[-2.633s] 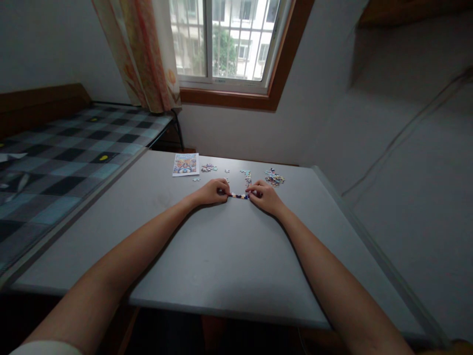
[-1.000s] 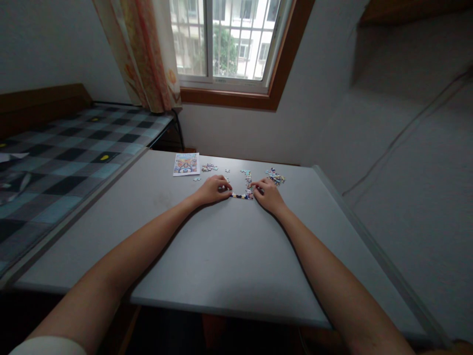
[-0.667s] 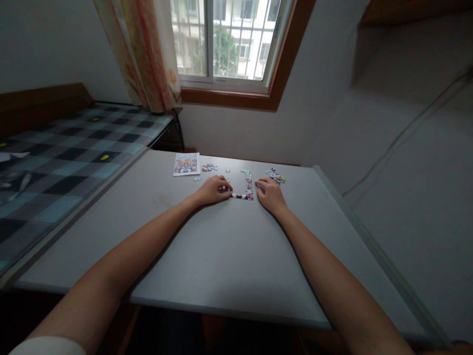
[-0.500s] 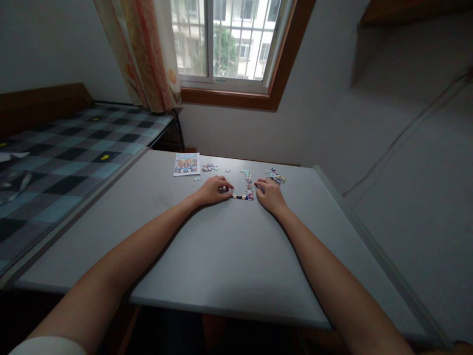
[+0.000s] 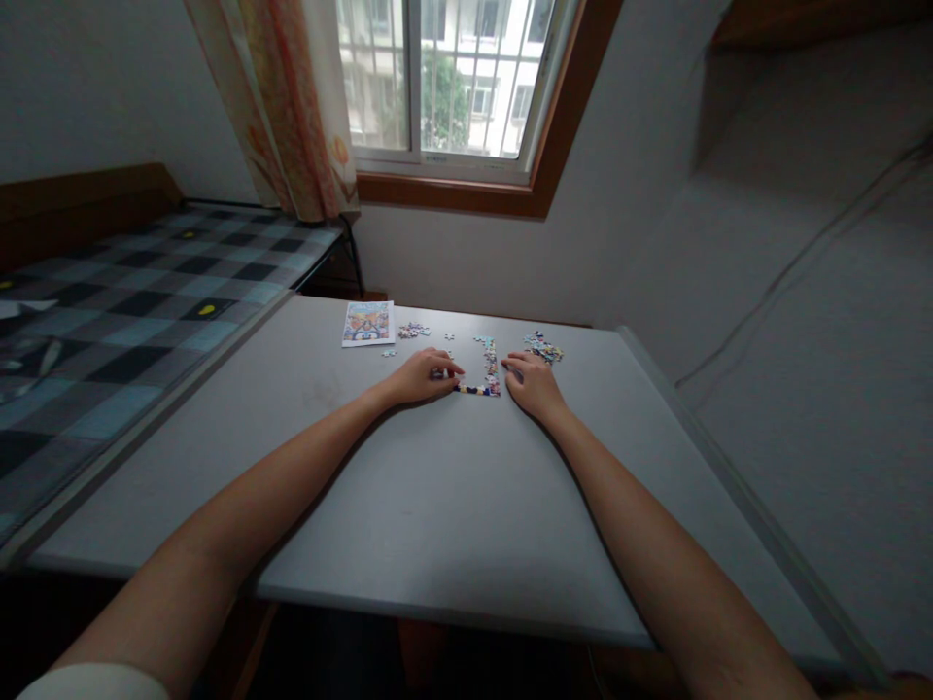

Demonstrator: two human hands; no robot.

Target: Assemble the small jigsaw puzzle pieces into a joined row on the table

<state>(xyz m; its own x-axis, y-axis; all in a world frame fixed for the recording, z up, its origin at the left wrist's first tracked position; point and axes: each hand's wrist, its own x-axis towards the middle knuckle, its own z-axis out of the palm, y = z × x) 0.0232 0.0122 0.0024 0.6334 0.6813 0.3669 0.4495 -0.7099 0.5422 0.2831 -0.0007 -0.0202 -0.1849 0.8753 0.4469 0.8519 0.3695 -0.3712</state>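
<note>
A partly joined jigsaw puzzle (image 5: 491, 365) lies on the table, with a column of pieces on its right and a dark-patterned row along its near edge. My left hand (image 5: 427, 376) is at the left end of that near row, thumb and fingers bent together in a pinch. Whatever sits between its fingertips is too small to make out. Just right of the column, my right hand (image 5: 535, 384) rests on the table, its fingers loosely bent and the thumb apart from them. I see no piece held in it.
A printed picture sheet (image 5: 368, 324) lies at the back left. Beside it is a pile of loose pieces (image 5: 414, 331), with single pieces nearby. Another pile (image 5: 544, 348) lies behind my right hand. A checked bed (image 5: 167, 282) adjoins the white table (image 5: 452, 506) on the left.
My left fingers have shifted very slightly at the end of the near row. My right hand stays almost where it was.
</note>
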